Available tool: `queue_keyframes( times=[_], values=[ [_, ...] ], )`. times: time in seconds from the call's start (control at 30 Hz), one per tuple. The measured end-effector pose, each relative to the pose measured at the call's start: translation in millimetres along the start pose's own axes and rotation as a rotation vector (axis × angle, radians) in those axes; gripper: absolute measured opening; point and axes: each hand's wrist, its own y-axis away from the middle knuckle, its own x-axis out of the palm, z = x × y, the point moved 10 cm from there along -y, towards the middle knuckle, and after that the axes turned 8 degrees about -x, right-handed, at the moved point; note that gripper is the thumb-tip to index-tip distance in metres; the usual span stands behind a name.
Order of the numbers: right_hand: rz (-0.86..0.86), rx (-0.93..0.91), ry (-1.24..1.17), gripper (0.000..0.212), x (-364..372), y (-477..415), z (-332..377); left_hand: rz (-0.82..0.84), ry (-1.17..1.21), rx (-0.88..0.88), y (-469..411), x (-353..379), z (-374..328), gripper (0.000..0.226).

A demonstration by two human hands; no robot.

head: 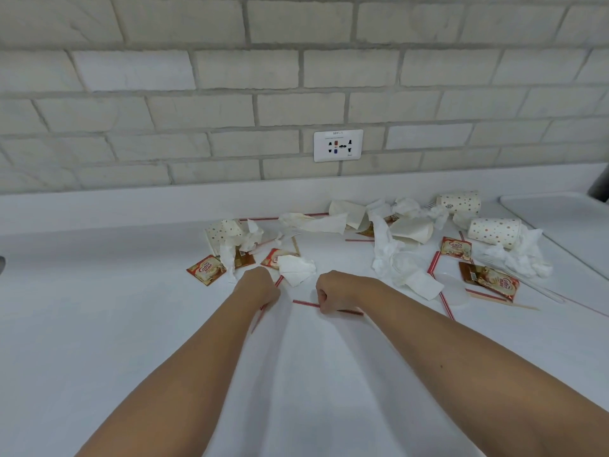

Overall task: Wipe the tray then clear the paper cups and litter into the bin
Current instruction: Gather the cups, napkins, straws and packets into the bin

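Litter lies scattered on a white counter (99, 324). My left hand (258, 286) is closed over a red-striped straw (278, 282) beside a crumpled tissue (296, 268). My right hand (333, 293) is closed on another red-striped straw (304, 303) that lies flat. Dotted paper cups lie on their sides: one at the left (224, 234), two at the right (459, 202) (494, 230). Coffee creamer sachets (206, 270) (456, 247) (491, 280), more tissues (385, 249) and wooden stirrers (507, 303) lie among them. A clear lid (453, 288) rests near the right.
A white tray (560, 216) sits at the far right against the backsplash, with a dark object (599, 188) behind it. A brick wall with a power socket (337, 145) rises behind the counter. No bin is in view.
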Motion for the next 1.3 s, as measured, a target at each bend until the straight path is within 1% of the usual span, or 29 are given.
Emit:
queue_keyframes(
  times=[0.03, 0.07, 0.1, 0.13, 0.2, 0.23, 0.3, 0.33, 0.37, 0.4, 0.47, 0.53, 0.57, 0.63, 0.7, 0.8, 0.87, 0.97, 1.07, 1.13, 1.17, 1.23, 1.3],
  values=[
    [0.001, -0.003, 0.005, 0.008, 0, 2, 1, 0.014, -0.023, -0.002, 2, 2, 0, 0.018],
    [-0.006, 0.004, 0.013, 0.012, 0, 4, 2, 0.019, -0.028, -0.001, 3, 4, 0, 0.017],
    [-0.019, 0.013, 0.016, 0.021, 0, 6, 2, 0.016, -0.052, 0.016, 5, 6, -1, 0.012],
    [-0.036, 0.023, 0.021, 0.029, -1, 8, 2, 0.016, -0.071, 0.026, 6, 9, -3, 0.012],
    [-0.055, 0.035, 0.037, 0.035, 2, 9, 2, 0.006, -0.12, 0.045, 11, 14, -5, 0.023],
    [-0.068, 0.037, 0.044, 0.032, 3, 10, 3, -0.008, -0.145, 0.048, 13, 15, -6, 0.025],
    [-0.09, 0.031, 0.014, 0.01, 2, 13, 5, -0.031, -0.185, 0.044, 17, 19, -6, 0.028],
    [-0.093, 0.03, -0.027, 0.012, 2, 14, 6, -0.037, -0.188, 0.047, 18, 19, -6, 0.029],
    [-0.091, 0.035, -0.07, 0.021, 2, 16, 6, -0.043, -0.18, 0.048, 19, 19, -5, 0.029],
    [-0.09, 0.034, -0.129, 0.022, 2, 17, 7, -0.048, -0.168, 0.05, 19, 18, -4, 0.029],
    [-0.115, 0.027, -0.242, 0.017, 2, 18, 9, -0.064, -0.151, 0.051, 21, 14, -2, 0.026],
    [-0.142, 0.056, -0.379, 0.025, 4, 17, 8, -0.077, -0.157, 0.045, 23, 12, 1, 0.024],
    [-0.144, 0.069, -0.421, 0.024, 5, 18, 8, -0.077, -0.172, 0.039, 25, 10, 3, 0.024],
    [-0.143, 0.067, -0.434, 0.019, 7, 17, 11, -0.056, -0.203, 0.039, 29, 9, 4, 0.027],
    [-0.154, 0.046, -0.391, 0.017, 5, 17, 17, -0.037, -0.219, 0.055, 32, 10, 2, 0.03],
    [-0.174, 0.054, -0.387, 0.03, 4, 14, 17, -0.024, -0.216, 0.047, 35, 10, 3, 0.029],
    [-0.182, 0.059, -0.394, 0.031, 4, 13, 17, -0.011, -0.215, 0.04, 36, 9, 4, 0.029],
    [-0.201, 0.074, -0.399, 0.021, 4, 13, 15, 0.001, -0.225, 0.098, 41, 14, -1, 0.029],
    [-0.208, 0.084, -0.436, 0.012, 7, 12, 14, -0.013, -0.348, 0.136, 47, 31, -5, 0.032],
    [-0.206, 0.088, -0.489, 0.021, 8, 14, 13, -0.019, -0.386, 0.135, 47, 40, -7, 0.034],
    [-0.207, 0.091, -0.528, 0.027, 8, 15, 13, -0.018, -0.366, 0.134, 48, 40, -9, 0.035],
    [-0.192, 0.093, -0.616, 0.032, 10, 15, 13, -0.012, -0.276, 0.147, 51, 36, -14, 0.034],
    [-0.158, 0.085, -0.773, 0.039, 16, 13, 17, 0.003, -0.154, 0.202, 55, 32, -27, 0.033]
  ],
)
